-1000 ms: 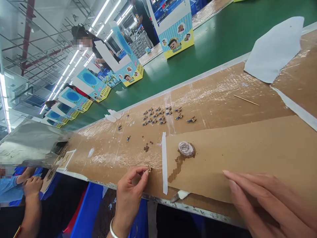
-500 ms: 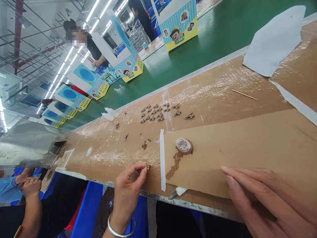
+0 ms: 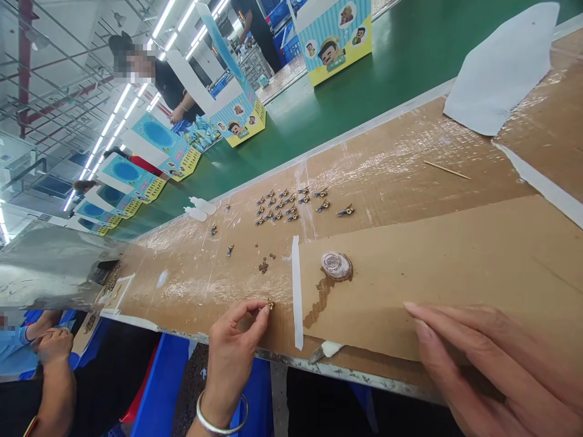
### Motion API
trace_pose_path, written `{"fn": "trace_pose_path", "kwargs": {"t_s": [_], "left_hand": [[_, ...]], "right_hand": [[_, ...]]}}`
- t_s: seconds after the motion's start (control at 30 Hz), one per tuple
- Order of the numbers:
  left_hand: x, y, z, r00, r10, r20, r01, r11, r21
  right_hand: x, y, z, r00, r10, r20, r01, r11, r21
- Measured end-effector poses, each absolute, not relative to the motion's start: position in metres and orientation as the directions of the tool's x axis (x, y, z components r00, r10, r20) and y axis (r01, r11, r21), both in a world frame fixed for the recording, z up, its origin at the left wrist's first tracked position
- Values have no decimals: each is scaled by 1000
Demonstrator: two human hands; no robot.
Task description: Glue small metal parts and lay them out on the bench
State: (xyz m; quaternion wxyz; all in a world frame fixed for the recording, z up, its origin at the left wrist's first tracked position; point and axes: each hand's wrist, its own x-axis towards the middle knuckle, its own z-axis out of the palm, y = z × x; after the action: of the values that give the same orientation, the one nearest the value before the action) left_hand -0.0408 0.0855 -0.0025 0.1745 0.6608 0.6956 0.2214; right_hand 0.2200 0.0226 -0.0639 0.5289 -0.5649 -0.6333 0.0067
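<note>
My left hand (image 3: 234, 347) pinches a tiny brown part (image 3: 270, 306) between thumb and forefinger at the near edge of the cardboard-covered bench (image 3: 410, 182). My right hand (image 3: 487, 370) lies flat on the cardboard at the lower right, fingers stretched out and holding nothing. A small round clear dish (image 3: 336, 265) sits on a dark stain between the hands. Farther off lie several small blue-and-gold figures (image 3: 291, 205) in rows and a little heap of brown parts (image 3: 263, 265).
A white tape strip (image 3: 296, 291) runs across the cardboard. A thin wooden stick (image 3: 446, 170) and white sheet (image 3: 496, 73) lie at the right. Two small white bottles (image 3: 200, 209) lie by the green conveyor (image 3: 364, 97) carrying colourful boxes (image 3: 337, 42). Another person's hands (image 3: 50, 343) are at the left.
The view has drifted slightly; my left hand stays pinched on the tiny part at the bench edge, and my right hand has stayed flat.
</note>
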Motion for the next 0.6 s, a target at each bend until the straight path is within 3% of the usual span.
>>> {"fn": "trace_pose_path", "kwargs": {"t_s": [0.43, 0.6], "left_hand": [[-39, 94, 1, 61, 998, 32, 896, -69, 438], [-40, 82, 7, 9, 996, 94, 825, -61, 562]], "right_hand": [[219, 21, -65, 206, 722, 661, 729, 337, -596], [220, 24, -60, 196, 677, 709, 755, 358, -550]]}}
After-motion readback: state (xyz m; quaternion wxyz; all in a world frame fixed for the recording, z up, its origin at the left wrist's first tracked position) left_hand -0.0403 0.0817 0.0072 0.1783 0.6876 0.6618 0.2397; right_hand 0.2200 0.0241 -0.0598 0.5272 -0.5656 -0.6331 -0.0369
